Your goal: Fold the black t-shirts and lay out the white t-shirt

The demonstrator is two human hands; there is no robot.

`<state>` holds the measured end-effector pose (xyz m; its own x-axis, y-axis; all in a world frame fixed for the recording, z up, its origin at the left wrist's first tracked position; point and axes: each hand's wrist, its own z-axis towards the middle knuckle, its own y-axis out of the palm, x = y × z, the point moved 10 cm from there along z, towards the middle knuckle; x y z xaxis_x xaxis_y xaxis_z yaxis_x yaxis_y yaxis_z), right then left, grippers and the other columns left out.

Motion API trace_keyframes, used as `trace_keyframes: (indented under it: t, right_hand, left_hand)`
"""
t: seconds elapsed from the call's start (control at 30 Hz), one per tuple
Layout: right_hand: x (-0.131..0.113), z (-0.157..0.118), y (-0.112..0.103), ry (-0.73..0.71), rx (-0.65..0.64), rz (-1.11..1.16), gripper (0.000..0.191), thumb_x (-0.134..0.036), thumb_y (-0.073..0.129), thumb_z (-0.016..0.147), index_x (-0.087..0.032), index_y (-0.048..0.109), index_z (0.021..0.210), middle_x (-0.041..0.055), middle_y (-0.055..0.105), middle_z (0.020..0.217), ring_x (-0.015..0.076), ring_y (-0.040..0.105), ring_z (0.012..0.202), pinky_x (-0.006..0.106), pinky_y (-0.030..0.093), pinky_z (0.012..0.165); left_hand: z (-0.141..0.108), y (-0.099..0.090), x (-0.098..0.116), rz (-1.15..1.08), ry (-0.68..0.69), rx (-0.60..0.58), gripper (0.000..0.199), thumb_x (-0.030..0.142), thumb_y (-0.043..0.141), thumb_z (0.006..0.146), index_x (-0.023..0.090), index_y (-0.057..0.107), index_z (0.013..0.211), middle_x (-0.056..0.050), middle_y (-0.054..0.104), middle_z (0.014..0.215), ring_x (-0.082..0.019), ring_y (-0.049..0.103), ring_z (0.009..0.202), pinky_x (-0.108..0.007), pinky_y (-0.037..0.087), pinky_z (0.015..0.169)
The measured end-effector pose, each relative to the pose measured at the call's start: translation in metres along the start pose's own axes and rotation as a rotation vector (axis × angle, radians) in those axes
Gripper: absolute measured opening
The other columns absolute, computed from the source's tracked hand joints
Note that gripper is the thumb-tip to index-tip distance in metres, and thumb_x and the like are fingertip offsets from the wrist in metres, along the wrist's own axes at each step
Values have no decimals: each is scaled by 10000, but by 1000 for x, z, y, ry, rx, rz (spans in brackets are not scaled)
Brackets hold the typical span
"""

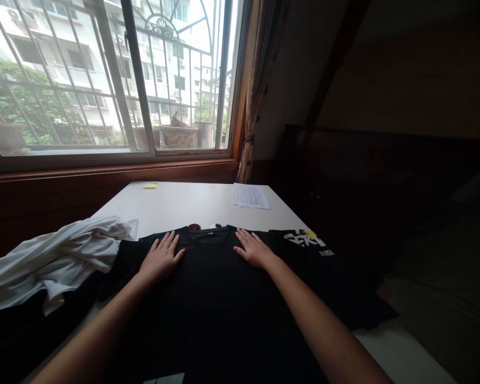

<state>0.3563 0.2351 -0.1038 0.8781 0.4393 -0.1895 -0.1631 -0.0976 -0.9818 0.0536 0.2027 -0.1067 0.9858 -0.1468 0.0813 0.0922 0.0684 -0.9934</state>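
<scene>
A black T-shirt (216, 288) lies spread on the white table, its round collar toward the window. My left hand (162, 256) rests flat on it by the left shoulder, fingers spread. Opposite, my right hand (253, 247) presses flat near the right side of the collar, fingers also apart. Neither hand grips anything. Another dark garment with white lettering (304, 239) lies at the right, beside or partly under the shirt; the dark cloth makes their border hard to see. A pale print shows at the shirt's near edge.
White crumpled clothing (72, 256) is heaped at the left over dark cloth. On the white table (184, 205) lie printed sheets (251, 196) and a yellow sticky-note pad (150, 185). Two small round items poke out behind the collar. Beyond stand a barred window and a tied curtain (250, 133).
</scene>
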Motion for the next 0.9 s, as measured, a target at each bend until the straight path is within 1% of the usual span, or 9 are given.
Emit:
trace_keyframes:
  t: [0.13, 0.23, 0.37, 0.43, 0.5, 0.57, 0.7, 0.8, 0.9]
  right_hand:
    - [28, -15, -8, 88, 43, -46, 741, -660, 286, 990, -225, 333, 1588, 69, 242, 1673, 263, 179, 1551, 500, 81, 1257]
    - [62, -39, -26, 216, 164, -104, 688, -618, 356, 986, -225, 408, 1548, 86, 311, 1650, 298, 225, 1532, 520, 122, 1245]
    - [128, -97, -54, 585, 370, -139, 642, -561, 412, 971, -219, 439, 1514, 133, 419, 1577, 366, 380, 1426, 525, 306, 1160]
    - [157, -127, -56, 779, 395, -117, 680, -616, 418, 950, -213, 451, 1496, 180, 460, 1520, 423, 437, 1360, 560, 386, 1076]
    - [177, -146, -54, 892, 382, -94, 740, -669, 420, 926, -189, 448, 1488, 228, 476, 1478, 457, 460, 1327, 577, 416, 1025]
    - [189, -152, -49, 927, 358, -61, 771, -684, 435, 909, -156, 453, 1471, 255, 498, 1444, 452, 467, 1332, 562, 416, 1030]
    - [206, -149, -38, 912, 319, 68, 773, -652, 521, 870, -110, 487, 1420, 244, 597, 1350, 396, 540, 1295, 488, 418, 1061]
    - [216, -149, -31, 909, 286, 168, 762, -624, 581, 843, -100, 508, 1392, 228, 638, 1301, 372, 613, 1208, 436, 462, 1011]
    - [219, -152, -27, 906, 223, 218, 735, -663, 575, 836, -88, 581, 1294, 231, 668, 1231, 368, 645, 1139, 425, 485, 959]
  left_hand:
    - [1, 2, 0, -4, 3, 2, 706, 585, 290, 1011, 181, 308, 1590, -78, 184, 1668, -273, 138, 1557, -512, 135, 1242]
    - [2, 3, -1, 9, -2, -3, 706, 585, 284, 1014, 181, 304, 1592, -71, 177, 1669, -269, 133, 1558, -514, 128, 1244]
    - [2, 4, -1, 30, -5, -24, 735, 599, 250, 1015, 155, 267, 1601, -62, 144, 1673, -261, 107, 1562, -508, 114, 1250]
    - [2, 5, -1, 29, -7, -33, 745, 606, 240, 1015, 150, 251, 1605, -61, 134, 1675, -259, 98, 1563, -506, 112, 1251]
    - [3, 5, -1, 24, -10, -33, 744, 606, 248, 1014, 155, 250, 1605, -66, 139, 1675, -262, 102, 1562, -505, 112, 1251]
    - [3, 5, -2, 23, -14, -26, 737, 602, 259, 1013, 162, 258, 1604, -71, 152, 1673, -265, 115, 1560, -506, 112, 1250]
    - [4, 6, -2, 41, -9, -25, 728, 599, 247, 1017, 170, 255, 1605, -62, 147, 1674, -258, 118, 1560, -503, 111, 1251]
    - [4, 6, -2, 52, -8, -27, 732, 599, 245, 1020, 159, 247, 1606, -58, 139, 1674, -253, 112, 1562, -504, 113, 1252]
    - [4, 6, -2, 51, -10, -24, 734, 600, 244, 1021, 152, 254, 1602, -59, 150, 1673, -256, 114, 1561, -511, 116, 1251]
